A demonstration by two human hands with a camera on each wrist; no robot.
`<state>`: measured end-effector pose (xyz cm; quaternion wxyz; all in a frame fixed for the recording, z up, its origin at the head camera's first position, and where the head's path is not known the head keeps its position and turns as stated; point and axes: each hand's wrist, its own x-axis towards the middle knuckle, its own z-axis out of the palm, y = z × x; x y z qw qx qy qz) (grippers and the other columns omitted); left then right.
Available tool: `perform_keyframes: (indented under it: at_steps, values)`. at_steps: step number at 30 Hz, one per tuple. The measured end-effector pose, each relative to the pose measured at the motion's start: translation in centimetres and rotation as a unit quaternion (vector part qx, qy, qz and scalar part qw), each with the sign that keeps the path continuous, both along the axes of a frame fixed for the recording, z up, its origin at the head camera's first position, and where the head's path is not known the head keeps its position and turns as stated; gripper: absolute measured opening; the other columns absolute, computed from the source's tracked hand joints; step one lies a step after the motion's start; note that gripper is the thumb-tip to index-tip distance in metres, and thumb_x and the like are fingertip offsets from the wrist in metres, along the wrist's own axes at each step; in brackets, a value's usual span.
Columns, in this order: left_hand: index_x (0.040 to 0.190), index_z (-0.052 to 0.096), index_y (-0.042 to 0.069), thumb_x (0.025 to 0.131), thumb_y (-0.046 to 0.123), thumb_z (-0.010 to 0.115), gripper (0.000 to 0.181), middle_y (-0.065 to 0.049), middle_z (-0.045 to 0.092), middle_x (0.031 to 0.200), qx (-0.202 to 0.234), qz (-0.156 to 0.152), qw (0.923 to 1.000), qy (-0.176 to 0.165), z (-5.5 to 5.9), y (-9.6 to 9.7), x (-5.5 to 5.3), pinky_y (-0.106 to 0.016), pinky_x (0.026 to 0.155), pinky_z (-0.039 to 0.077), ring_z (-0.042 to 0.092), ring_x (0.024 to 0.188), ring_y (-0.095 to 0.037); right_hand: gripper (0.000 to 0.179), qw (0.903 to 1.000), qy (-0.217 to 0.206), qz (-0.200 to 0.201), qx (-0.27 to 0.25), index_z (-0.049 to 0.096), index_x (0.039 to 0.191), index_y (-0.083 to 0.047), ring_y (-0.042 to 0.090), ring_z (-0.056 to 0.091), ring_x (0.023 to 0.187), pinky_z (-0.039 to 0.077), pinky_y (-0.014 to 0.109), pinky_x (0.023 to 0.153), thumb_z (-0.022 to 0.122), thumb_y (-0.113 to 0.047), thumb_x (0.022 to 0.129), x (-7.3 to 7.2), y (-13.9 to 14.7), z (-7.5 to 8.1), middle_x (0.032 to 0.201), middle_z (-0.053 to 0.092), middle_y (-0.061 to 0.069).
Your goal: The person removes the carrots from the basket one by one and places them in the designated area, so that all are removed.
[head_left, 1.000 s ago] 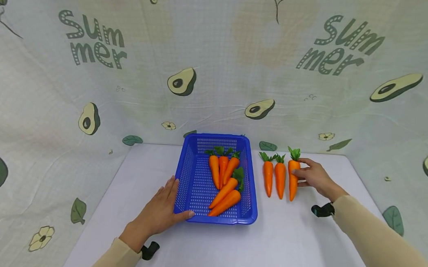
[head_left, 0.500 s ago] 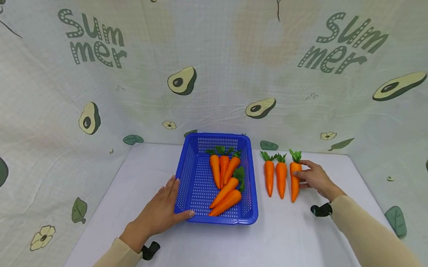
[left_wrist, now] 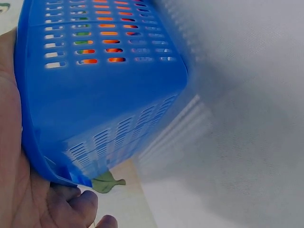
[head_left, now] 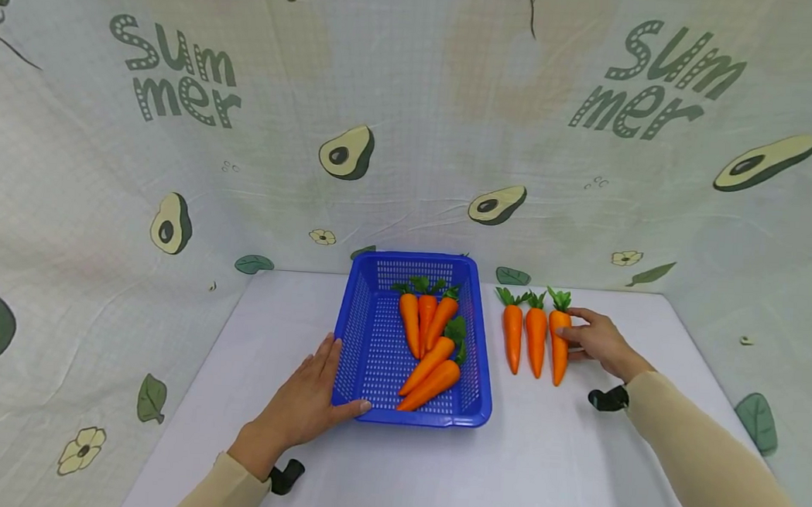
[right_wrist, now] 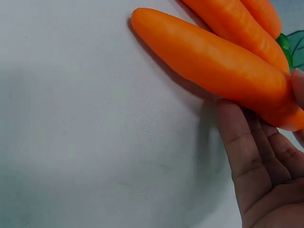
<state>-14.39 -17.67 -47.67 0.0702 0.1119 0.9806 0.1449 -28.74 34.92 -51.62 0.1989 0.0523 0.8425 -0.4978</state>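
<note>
So the right grip (head_left: 599, 341), a bare hand in a beige sleeve, is narrowed down and holding something: thumb and fingers pinch a smooth orange carrot with a leafy green top (head_left: 559, 354), up near the leaves. Its tip points back toward the person. Can't tell if it's touching the flat white surface (head_left: 540, 463) or just above it. Right beside it, left of that grip, two loose orange carrots (head_left: 535, 343) lie side by side, leaves facing away.

Left grip (head_left: 299, 402) is spread wide, fingers straight along the left side of a blue rectangular plastic basket with slotted walls (head_left: 431, 419), thumb on the near rim. In the basket, off to the right of that grip, three bunched orange carrots (head_left: 426, 315) sit toward the far end, and two slanted orange carrots (head_left: 433, 385) lie nearer, leaves by the right wall. Beyond both grips hangs pale cloth printed with avocados (head_left: 416, 83).
</note>
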Motion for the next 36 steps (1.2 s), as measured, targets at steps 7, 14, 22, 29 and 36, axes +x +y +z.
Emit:
perform_keyframes:
  at_steps: [7, 14, 22, 29, 36]
  values:
    - [0.169, 0.01, 0.003, 0.087, 0.083, 0.059, 0.125, -0.019, 0.008, 0.177, -0.002, -0.003, 1.0, 0.002, -0.2, -0.1, -0.1, -0.056, 0.13, 0.024, 0.026, 0.16, -0.041, 0.078, 0.9999, -0.009, -0.003, -0.01, 0.02, 0.166, 0.0, 0.025, 0.07, 0.104, 0.064, 0.041, 0.092, 0.061, -0.033, 0.108, -0.1, -0.1, -0.4, 0.148, 0.051, 0.032]
    - [0.169, 0.01, 0.003, 0.087, 0.084, 0.058, 0.126, -0.019, 0.007, 0.177, -0.001, -0.003, 1.0, 0.003, -0.4, -0.1, -0.1, -0.057, 0.129, 0.024, 0.026, 0.16, -0.041, 0.078, 0.9998, -0.018, -0.006, -0.012, 0.022, 0.166, 0.0, 0.023, 0.07, 0.101, 0.064, 0.04, 0.092, 0.062, -0.033, 0.108, -0.1, -0.2, -0.6, 0.15, 0.048, 0.032]
    - [0.169, 0.009, 0.003, 0.087, 0.084, 0.058, 0.125, -0.019, 0.006, 0.178, 0.002, -0.001, 1.0, 0.0, -0.4, -0.1, -0.1, -0.058, 0.128, 0.026, 0.026, 0.16, -0.042, 0.074, 0.9998, -0.011, -0.014, -0.003, 0.026, 0.165, 0.0, 0.025, 0.068, 0.106, 0.064, 0.038, 0.091, 0.061, -0.033, 0.108, -0.1, -0.2, -1.1, 0.153, 0.046, 0.032]
    - [0.169, 0.009, 0.004, 0.087, 0.084, 0.058, 0.125, -0.018, 0.006, 0.178, 0.007, 0.002, 1.0, -0.005, -0.3, 0.0, -0.1, -0.058, 0.128, 0.026, 0.026, 0.16, -0.042, 0.069, 0.9993, 0.008, -0.035, -0.008, 0.031, 0.165, -0.002, 0.026, 0.067, 0.113, 0.065, 0.035, 0.089, 0.06, -0.028, 0.108, 0.1, -0.2, -1.6, 0.157, 0.044, 0.032]
    - [0.169, 0.009, 0.004, 0.086, 0.085, 0.057, 0.126, -0.018, 0.006, 0.178, 0.004, 0.004, 1.0, -0.003, -0.5, -0.1, -0.2, -0.058, 0.128, 0.027, 0.028, 0.159, -0.043, 0.069, 0.9987, 0.021, -0.044, -0.016, 0.03, 0.165, -0.003, 0.031, 0.065, 0.118, 0.064, 0.033, 0.088, 0.06, -0.031, 0.109, 0.4, -0.2, -2.1, 0.159, 0.041, 0.033]
